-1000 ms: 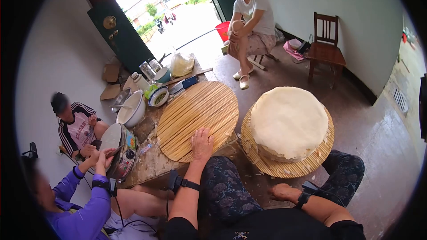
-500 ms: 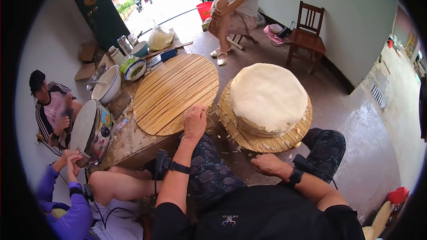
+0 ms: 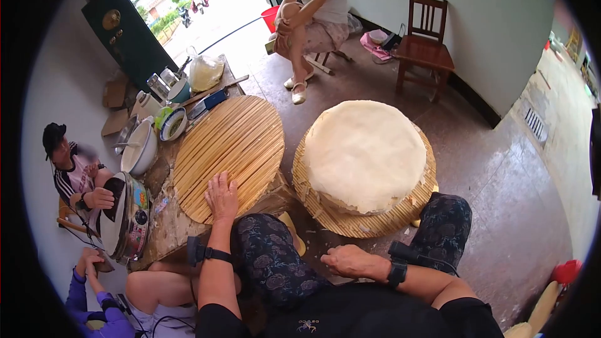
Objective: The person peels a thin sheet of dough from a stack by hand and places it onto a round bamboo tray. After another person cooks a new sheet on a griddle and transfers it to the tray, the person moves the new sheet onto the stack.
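Note:
My left hand (image 3: 222, 197) lies with fingers spread on the near edge of a round mat of bamboo-like slats (image 3: 235, 150); nothing shows in its grasp. My right hand (image 3: 350, 261) rests above my lap, fingers curled in, with nothing visible in it. In front of it stands a tall stack of thin, pale round flatbread-like sheets (image 3: 366, 153). The stack sits on a second round slatted mat (image 3: 350, 225), with flakes around its rim.
A round electric griddle (image 3: 134, 225) stands at left beside a person's hand (image 3: 100, 198). Bowls, including a white basin (image 3: 141, 148), jars and a plastic bag (image 3: 205, 73) crowd the table's far end. A seated person (image 3: 307, 31) and wooden chair (image 3: 426, 53) are beyond.
My left hand has moved from the slatted mat's right side onto its near edge, fingers now spread. The view has shifted. The purple-sleeved person's hands have drawn away from the griddle.

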